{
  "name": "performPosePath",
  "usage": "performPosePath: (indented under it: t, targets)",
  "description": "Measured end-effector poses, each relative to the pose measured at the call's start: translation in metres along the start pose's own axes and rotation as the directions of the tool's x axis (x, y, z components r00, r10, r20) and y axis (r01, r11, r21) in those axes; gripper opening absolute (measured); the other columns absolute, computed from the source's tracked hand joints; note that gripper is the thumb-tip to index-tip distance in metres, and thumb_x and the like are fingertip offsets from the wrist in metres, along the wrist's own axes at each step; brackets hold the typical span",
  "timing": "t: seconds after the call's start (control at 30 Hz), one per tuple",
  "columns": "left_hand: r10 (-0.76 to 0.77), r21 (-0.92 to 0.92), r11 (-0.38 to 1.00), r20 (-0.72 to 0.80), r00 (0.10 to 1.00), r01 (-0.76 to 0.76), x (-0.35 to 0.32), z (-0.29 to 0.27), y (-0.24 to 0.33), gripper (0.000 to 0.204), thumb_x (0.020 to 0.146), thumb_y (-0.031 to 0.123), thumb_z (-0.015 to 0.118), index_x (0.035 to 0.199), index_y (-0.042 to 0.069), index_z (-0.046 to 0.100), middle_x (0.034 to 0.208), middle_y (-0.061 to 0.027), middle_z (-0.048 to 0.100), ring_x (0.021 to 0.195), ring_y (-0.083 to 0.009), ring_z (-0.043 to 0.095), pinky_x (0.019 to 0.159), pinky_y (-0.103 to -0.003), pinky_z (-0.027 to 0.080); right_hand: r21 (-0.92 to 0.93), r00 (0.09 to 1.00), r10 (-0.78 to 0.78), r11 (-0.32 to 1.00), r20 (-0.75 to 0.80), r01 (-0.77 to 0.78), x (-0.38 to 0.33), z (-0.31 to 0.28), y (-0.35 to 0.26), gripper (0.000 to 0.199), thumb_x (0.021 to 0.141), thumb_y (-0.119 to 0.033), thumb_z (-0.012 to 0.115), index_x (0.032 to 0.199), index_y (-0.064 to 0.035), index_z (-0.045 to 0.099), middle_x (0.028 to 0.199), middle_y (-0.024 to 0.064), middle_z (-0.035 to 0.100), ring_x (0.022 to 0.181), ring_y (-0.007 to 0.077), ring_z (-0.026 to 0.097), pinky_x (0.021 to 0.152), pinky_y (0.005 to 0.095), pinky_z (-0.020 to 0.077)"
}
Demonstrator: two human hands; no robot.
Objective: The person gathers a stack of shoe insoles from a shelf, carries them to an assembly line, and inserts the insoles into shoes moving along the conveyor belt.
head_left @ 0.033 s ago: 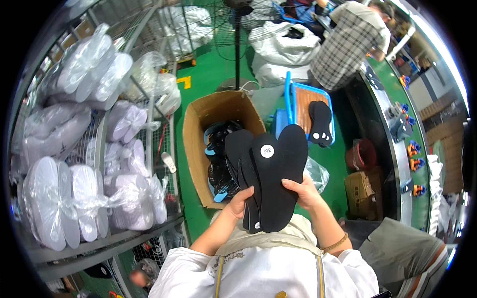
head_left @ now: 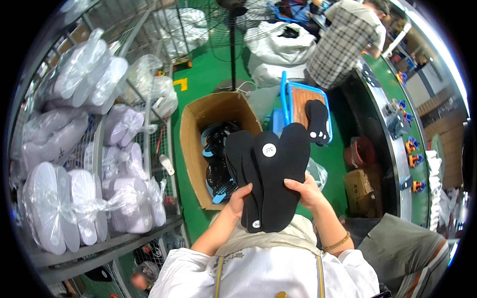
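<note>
I hold a fanned stack of black insoles [head_left: 276, 179] upright in front of my chest. My left hand [head_left: 237, 199] grips the stack's lower left edge and my right hand [head_left: 304, 191] holds its right side, thumb across the front. The front insole carries a round white sticker [head_left: 269, 150]. Behind the stack, on the green floor, stands an open cardboard box [head_left: 196, 124] with black and blue soles [head_left: 217, 166] inside.
A wire rack [head_left: 166, 149] at left holds bagged white insoles [head_left: 74, 203]. A blue cart [head_left: 293, 99] carries one black insole [head_left: 317, 121]. A person in a plaid shirt [head_left: 343, 44] stands by a conveyor [head_left: 392, 144]. A fan stand [head_left: 232, 44], white sacks [head_left: 280, 42], a red bucket [head_left: 360, 151] and a small carton [head_left: 357, 186] are nearby.
</note>
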State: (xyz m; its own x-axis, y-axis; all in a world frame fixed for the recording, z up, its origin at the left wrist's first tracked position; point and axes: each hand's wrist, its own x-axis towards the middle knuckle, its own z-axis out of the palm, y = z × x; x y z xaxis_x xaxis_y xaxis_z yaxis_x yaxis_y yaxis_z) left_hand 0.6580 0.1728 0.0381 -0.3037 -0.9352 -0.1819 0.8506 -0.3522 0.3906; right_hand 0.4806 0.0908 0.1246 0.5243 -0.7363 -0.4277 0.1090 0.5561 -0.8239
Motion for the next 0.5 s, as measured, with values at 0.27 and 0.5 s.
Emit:
performPosePath:
  t: [0.27,0.5]
  targets:
    - [-0.148,0.160,0.974,-0.072,0.986,0.158,0.069,0.048,-0.036,0.043,0.088,0.025,0.048,0.122,0.000,0.042,0.116,-0.0140,0.052,0.102,-0.0239,0.054,0.088,-0.036,0.045,-0.018,0.922,-0.218,0.974,-0.318,0.224,-0.022,-0.057,-0.011,0.027,0.087,-0.018,0.053,0.108,-0.0019,0.050,0.095,0.0048,0.058,0.083,0.0119,0.056,0.072,0.0254,0.0463]
    - [-0.119,0.049,0.991,-0.059,0.991,0.122,0.137,0.096,-0.104,0.033,0.087,0.019,0.046,0.111,-0.003,0.050,0.105,-0.0141,0.057,0.093,-0.0240,0.059,0.083,-0.035,0.048,0.213,0.870,-0.215,0.918,-0.444,0.335,-0.036,-0.150,-0.026,0.031,0.088,-0.019,0.053,0.113,-0.0022,0.045,0.102,0.0055,0.055,0.089,0.0124,0.055,0.075,0.0257,0.0462]
